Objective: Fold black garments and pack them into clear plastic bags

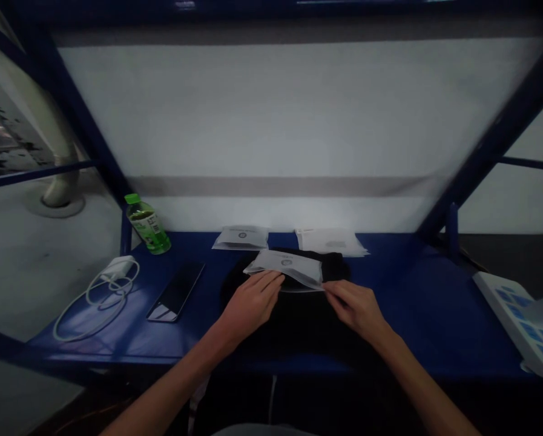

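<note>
One bag point(286, 268) held by two hands above black cloth

**Hand state**
- The left hand point(252, 304) lies at the bag's near left edge, with its fingers point(271, 281) together and extended. They touch the plastic; whether they grip it or only press on it cannot be determined.
- The right hand point(353, 309) is at the bag's right corner. Its fingers point(330, 292) are closed on the plastic in a pinch.

**Item position**
The bag is grey-white plastic with a round printed mark. It sits tilted over the folded black cloth point(301, 321), near the middle of the blue bench point(94, 346), and its right corner is raised slightly in the right hand.

**Surrounding items**
- A second bag point(240, 238) of the same type lies flat at the far edge of the bench, just beyond the black cloth.
- A stack of white papers point(330, 241) lies to its right, touching the far side of the cloth.
- A green-capped bottle point(147, 225) stands upright at the far left.
- A black phone point(175, 292) lies screen-up, nearer the left hand.
- A white charger point(119, 267) and its coiled cable point(96, 303) lie left of the phone.
- A white panel with blue squares point(516, 321) rests at the right end, tilted.
</note>
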`<control>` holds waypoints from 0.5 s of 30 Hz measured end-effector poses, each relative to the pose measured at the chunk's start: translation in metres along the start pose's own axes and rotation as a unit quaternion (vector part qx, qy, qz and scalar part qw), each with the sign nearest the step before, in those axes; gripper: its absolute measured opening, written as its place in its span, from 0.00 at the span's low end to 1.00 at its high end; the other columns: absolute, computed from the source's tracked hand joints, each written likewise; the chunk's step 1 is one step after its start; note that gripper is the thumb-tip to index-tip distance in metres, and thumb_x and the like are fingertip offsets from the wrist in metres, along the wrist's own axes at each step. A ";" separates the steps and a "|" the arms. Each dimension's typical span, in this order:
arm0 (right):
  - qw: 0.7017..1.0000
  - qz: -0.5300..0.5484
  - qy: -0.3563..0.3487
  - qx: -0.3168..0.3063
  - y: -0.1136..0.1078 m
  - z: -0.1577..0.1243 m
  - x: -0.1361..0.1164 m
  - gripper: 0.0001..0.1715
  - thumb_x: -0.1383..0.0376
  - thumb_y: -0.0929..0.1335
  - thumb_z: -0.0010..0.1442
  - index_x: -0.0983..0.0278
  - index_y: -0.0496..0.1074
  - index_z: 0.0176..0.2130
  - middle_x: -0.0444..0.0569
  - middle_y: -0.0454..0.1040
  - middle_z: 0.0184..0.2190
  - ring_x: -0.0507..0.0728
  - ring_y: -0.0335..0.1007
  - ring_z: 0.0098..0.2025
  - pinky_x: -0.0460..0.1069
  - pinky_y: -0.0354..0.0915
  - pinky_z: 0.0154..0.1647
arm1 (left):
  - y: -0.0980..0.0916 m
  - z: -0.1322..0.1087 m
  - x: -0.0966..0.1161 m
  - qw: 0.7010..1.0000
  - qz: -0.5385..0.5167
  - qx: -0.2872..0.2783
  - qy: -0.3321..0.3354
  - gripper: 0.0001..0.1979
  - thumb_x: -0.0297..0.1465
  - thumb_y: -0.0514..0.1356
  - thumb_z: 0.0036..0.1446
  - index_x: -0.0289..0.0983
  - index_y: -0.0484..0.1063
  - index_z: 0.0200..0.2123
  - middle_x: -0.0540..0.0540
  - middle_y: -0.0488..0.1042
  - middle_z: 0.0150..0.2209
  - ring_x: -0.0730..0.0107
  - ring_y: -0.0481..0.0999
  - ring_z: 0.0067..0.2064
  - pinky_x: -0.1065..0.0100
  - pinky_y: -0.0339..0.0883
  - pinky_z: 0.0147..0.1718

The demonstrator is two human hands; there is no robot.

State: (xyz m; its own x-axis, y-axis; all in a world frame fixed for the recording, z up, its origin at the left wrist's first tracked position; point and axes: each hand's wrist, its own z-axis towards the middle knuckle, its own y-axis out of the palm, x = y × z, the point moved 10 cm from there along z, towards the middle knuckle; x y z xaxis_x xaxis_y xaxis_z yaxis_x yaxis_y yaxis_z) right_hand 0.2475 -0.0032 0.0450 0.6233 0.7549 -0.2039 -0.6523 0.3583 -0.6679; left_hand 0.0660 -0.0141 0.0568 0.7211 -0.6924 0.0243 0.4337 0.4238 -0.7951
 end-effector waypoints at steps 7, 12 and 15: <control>1.000 -0.006 -0.014 -0.019 0.007 -0.002 0.000 0.15 0.69 0.64 0.65 0.58 0.76 0.48 0.49 0.81 0.41 0.56 0.78 0.39 0.50 0.73 0.37 | 0.038 0.025 -0.003 0.990 -0.012 -0.134 -0.033 0.20 0.28 0.57 0.60 0.34 0.66 0.56 0.38 0.75 0.52 0.54 0.75 0.53 0.56 0.70 0.52; 0.999 -0.034 -0.027 -0.032 0.009 -0.003 -0.001 0.15 0.70 0.63 0.65 0.58 0.76 0.47 0.48 0.81 0.41 0.56 0.78 0.38 0.49 0.72 0.36 | 0.064 0.042 -0.009 0.987 0.028 -0.150 -0.044 0.17 0.28 0.58 0.57 0.33 0.70 0.51 0.36 0.76 0.49 0.52 0.76 0.49 0.57 0.71 0.47; 0.996 -0.074 -0.028 -0.042 0.011 -0.004 -0.001 0.15 0.70 0.63 0.66 0.59 0.76 0.47 0.48 0.81 0.41 0.56 0.78 0.38 0.49 0.70 0.35 | 0.071 0.049 -0.008 0.991 0.051 -0.125 -0.019 0.17 0.26 0.56 0.59 0.33 0.70 0.51 0.35 0.76 0.49 0.53 0.76 0.50 0.56 0.68 0.50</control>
State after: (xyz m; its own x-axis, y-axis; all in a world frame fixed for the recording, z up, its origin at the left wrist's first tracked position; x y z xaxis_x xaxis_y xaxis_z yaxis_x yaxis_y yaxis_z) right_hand 0.2419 -0.0023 0.0347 0.6833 0.7276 -0.0612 -0.5160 0.4219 -0.7455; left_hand 0.1172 0.0504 0.0303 0.7759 -0.6294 -0.0441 0.2142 0.3285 -0.9199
